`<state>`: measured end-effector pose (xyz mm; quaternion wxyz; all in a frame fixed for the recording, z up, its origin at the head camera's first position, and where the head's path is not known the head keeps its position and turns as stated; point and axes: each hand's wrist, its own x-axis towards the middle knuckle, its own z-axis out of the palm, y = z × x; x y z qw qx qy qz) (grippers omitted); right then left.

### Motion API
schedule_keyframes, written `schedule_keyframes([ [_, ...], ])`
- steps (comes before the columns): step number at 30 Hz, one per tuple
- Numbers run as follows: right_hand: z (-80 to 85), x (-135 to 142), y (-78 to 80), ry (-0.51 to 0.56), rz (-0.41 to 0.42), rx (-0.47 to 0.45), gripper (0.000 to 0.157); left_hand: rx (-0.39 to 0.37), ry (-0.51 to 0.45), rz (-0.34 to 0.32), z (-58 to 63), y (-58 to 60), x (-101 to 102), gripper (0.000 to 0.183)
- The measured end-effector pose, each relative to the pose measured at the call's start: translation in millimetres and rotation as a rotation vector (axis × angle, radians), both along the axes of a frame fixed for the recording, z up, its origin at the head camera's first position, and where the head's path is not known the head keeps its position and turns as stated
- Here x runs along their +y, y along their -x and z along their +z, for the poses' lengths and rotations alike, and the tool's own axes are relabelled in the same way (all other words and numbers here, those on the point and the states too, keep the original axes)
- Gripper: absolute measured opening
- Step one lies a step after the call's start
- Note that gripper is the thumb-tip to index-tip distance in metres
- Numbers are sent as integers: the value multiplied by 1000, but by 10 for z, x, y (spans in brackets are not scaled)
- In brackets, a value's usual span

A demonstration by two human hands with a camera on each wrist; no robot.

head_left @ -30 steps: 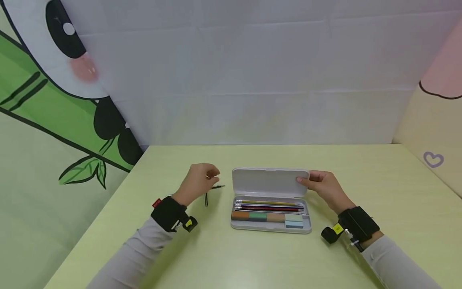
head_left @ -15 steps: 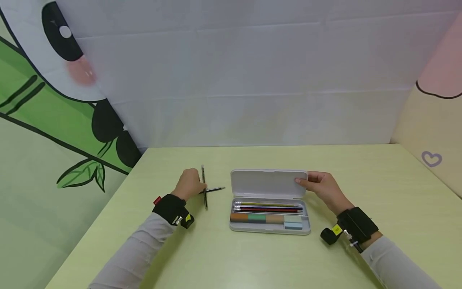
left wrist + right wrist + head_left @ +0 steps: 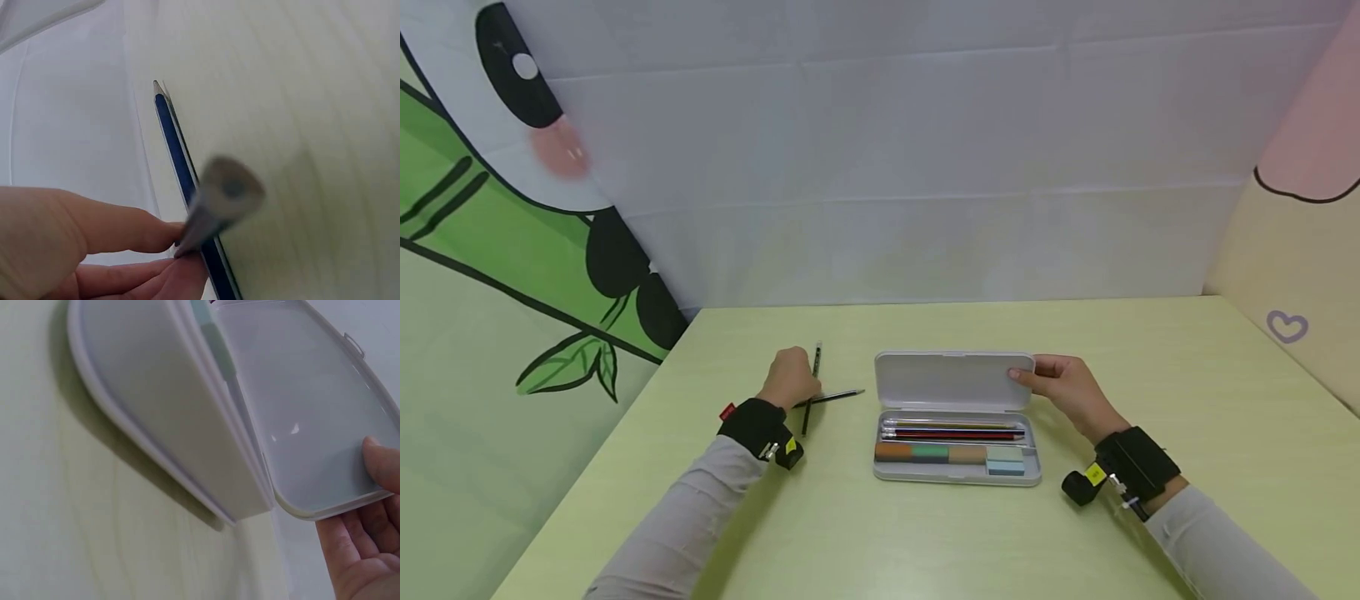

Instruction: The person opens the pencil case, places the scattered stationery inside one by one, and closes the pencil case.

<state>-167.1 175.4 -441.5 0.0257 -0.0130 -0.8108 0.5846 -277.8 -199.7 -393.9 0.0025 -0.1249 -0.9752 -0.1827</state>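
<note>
My left hand [image 3: 790,377] pinches a pencil [image 3: 806,419] between thumb and fingers, low over the table. In the left wrist view its blunt end [image 3: 232,187] points at the camera. A second, dark blue pencil [image 3: 844,394] with a sharpened tip crosses under it. To the right stands an open white pencil case [image 3: 957,477], its lid [image 3: 940,379] raised. My right hand [image 3: 1070,393] grips the lid's right edge, thumb on the inner face and fingers behind, as the right wrist view shows of the lid [image 3: 306,412].
Several pencils [image 3: 955,434] lie in the case's rear compartment. In front of them sits a row of orange, green, tan and pale blue blocks [image 3: 929,453]. A white cloth [image 3: 925,167] hangs behind the table [image 3: 925,542], and a cartoon-printed wall [image 3: 512,275] stands at left.
My left hand has come down from above the crossed pencils and taken hold of one, which has tilted, its near end shifting left. My right hand keeps its grip on the lid.
</note>
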Motion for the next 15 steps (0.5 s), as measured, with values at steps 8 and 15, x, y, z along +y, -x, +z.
schedule_keyframes([
  [8, 48, -47, -66, -20, -7, -7, 53, 163, -52, 4, 106, -150, -66, 18],
  [15, 65, -98, -156, -12, -19, -5, 52, 309, -124, -47, 218, -322, -89, 16],
])
